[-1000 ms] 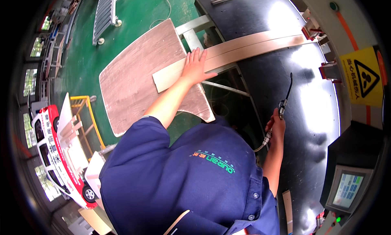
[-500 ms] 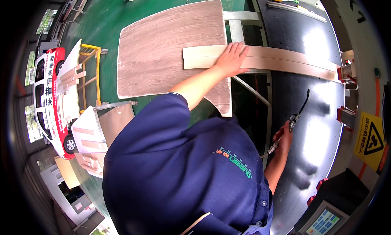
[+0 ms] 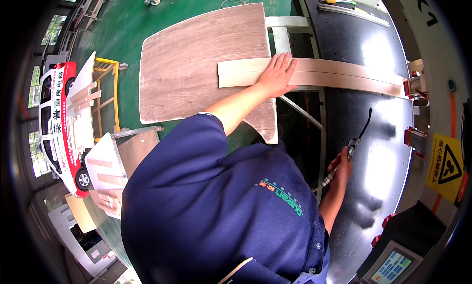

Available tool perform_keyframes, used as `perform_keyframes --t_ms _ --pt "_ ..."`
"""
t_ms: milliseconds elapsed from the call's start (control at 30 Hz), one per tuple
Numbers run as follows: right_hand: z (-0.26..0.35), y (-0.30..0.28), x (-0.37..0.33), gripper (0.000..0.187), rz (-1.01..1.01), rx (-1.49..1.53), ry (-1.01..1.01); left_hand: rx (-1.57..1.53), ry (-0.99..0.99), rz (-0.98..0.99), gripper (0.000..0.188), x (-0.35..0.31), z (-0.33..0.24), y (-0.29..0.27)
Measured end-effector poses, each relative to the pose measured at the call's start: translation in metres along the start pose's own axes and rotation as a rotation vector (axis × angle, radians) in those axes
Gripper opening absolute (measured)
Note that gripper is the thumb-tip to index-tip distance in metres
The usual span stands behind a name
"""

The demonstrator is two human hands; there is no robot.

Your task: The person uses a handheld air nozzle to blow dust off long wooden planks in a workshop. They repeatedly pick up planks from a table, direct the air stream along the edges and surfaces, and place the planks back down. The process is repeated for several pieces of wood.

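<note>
My left hand [image 3: 277,77] lies flat, fingers spread, on two pale wooden strips [image 3: 339,73] placed edge to edge. The strips reach from a brown wood-grain board [image 3: 196,58] across to a black machine table [image 3: 339,112], where their far ends meet a red-and-metal clamp [image 3: 415,87]. Low over the table, my right hand [image 3: 340,163] is closed around an air blow gun [image 3: 352,144]. Its thin black nozzle points away toward the strips without touching them. A hose fitting shows below that hand.
A second clamp [image 3: 417,136] sits along the table's right edge, near a yellow warning sign [image 3: 445,163]. A touchscreen panel [image 3: 392,267] stands at the lower right. On the left are a yellow-framed cart [image 3: 117,94] with wood pieces and a red-and-white van [image 3: 58,121].
The whole view has shifted slightly. Both hands keep their places on the strips and the blow gun.
</note>
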State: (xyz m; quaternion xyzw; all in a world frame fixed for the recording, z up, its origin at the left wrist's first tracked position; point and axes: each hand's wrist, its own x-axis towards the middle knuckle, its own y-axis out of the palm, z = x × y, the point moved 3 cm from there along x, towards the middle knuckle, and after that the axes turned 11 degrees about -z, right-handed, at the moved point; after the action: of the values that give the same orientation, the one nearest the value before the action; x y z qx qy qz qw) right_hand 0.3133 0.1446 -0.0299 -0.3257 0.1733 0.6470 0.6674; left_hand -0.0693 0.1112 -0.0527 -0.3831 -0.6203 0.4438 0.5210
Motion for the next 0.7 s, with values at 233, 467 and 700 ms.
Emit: perform_keyframes --t_ms 233,467,700 --pt "0.004 0.003 -0.003 0.044 -0.003 -0.002 0.012 0.003 -0.010 0.021 0.089 -0.006 -0.008 -0.004" --pt "0.000 0.002 -0.001 0.044 0.017 -0.008 0.023 -0.050 0.007 0.020 0.088 0.002 -0.013 -0.008" --pt "0.015 0.006 -0.010 0.043 0.026 -0.017 0.002 0.007 -0.042 0.101 0.089 0.000 -0.014 -0.005"
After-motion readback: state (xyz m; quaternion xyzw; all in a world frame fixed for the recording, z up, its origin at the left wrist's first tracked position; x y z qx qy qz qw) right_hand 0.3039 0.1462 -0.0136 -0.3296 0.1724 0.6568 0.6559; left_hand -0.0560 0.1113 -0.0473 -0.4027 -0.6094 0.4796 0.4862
